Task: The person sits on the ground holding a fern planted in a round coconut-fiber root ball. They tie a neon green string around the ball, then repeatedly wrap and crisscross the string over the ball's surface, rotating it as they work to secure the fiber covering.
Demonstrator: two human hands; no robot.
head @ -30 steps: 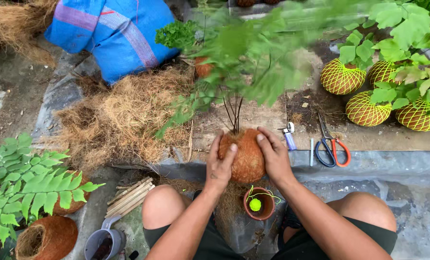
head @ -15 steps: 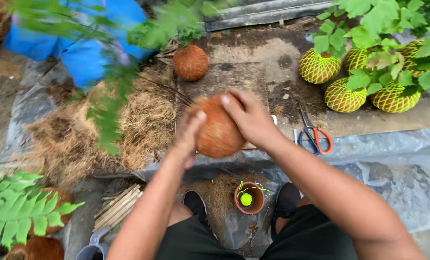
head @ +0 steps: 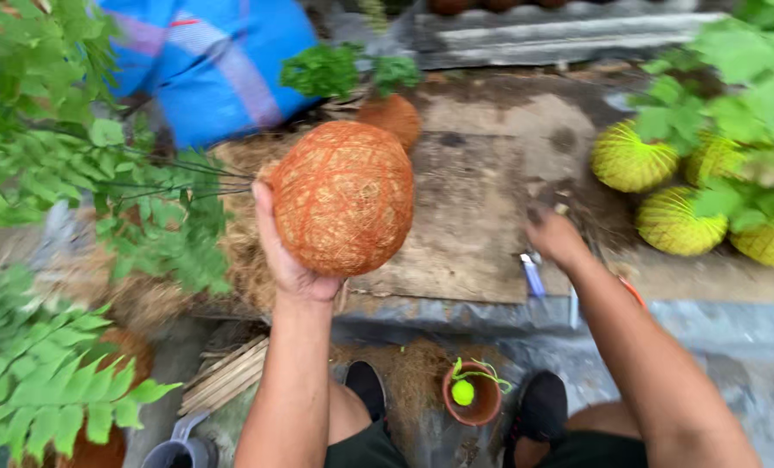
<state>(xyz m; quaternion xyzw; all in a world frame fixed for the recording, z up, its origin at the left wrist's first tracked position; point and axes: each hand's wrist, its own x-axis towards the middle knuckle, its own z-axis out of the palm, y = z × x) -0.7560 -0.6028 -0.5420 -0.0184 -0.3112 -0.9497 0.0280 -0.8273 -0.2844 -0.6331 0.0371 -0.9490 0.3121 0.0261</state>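
A: We have the fibre-wrapped plant ball (head: 343,198) cupped in our left hand (head: 287,260), lifted above the wooden board (head: 469,217), fingers spread wide round its underside and side. Its thin stems run out sideways to the left of the ball into the ferny leaves (head: 157,230).

B: And our right hand (head: 556,236)?

A: It hovers over the right edge of the board, just beside a small blue-handled tool (head: 532,276). It is blurred, so we cannot tell how far open it is or whether it holds anything.

B: How does the ball look to handle?

A: We judge it fairly heavy and firm, with a rough string wrap that gives good grip. The stems look fragile, so we hold the body, never the plant. Right of the board sit the yellow-wrapped balls (head: 634,158); below it, the small clay pot (head: 472,399).
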